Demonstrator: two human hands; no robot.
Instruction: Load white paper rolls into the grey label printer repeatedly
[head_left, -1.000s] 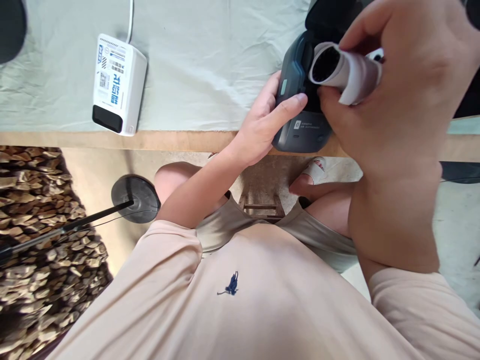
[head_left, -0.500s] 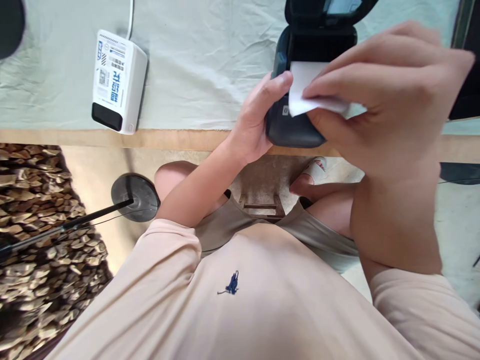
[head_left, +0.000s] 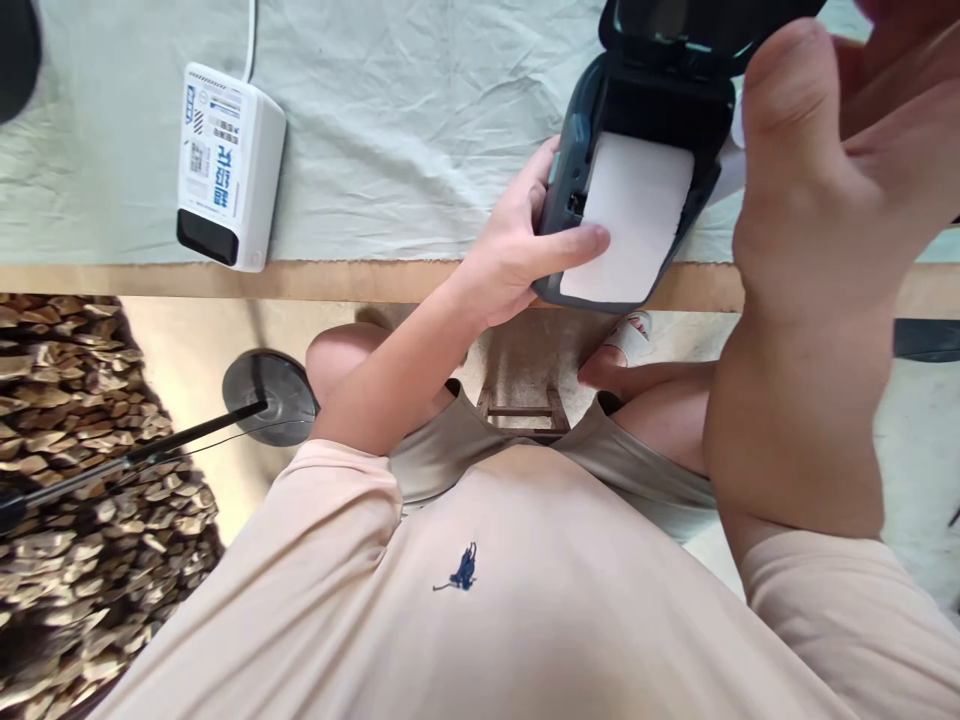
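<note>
My left hand (head_left: 517,245) is closed round the left side of a dark portable receipt printer (head_left: 559,235). Its lid (head_left: 675,35) is raised. A white paper strip (head_left: 637,215) lies over the front of the printer, and my left thumb presses on its left edge. At the upper right, my right hand (head_left: 832,150) is beside the raised lid, thumb stretched up and apart from the fingers. Those fingers are partly cut off by the frame, so contact with the lid is unclear. Something white (head_left: 731,165) shows between the printer and that hand.
A white box-shaped device (head_left: 225,165) with a printed label and a cable stands on the left of the cloth-covered table (head_left: 390,130). Along the front runs the wooden table edge (head_left: 360,280). A black stand base (head_left: 270,395) is on the floor near a pile of wood pieces (head_left: 75,400).
My right hand has let go of the white paper and moved up and right to the lid's side. The paper now lies flat over the printer front, under my left thumb.
</note>
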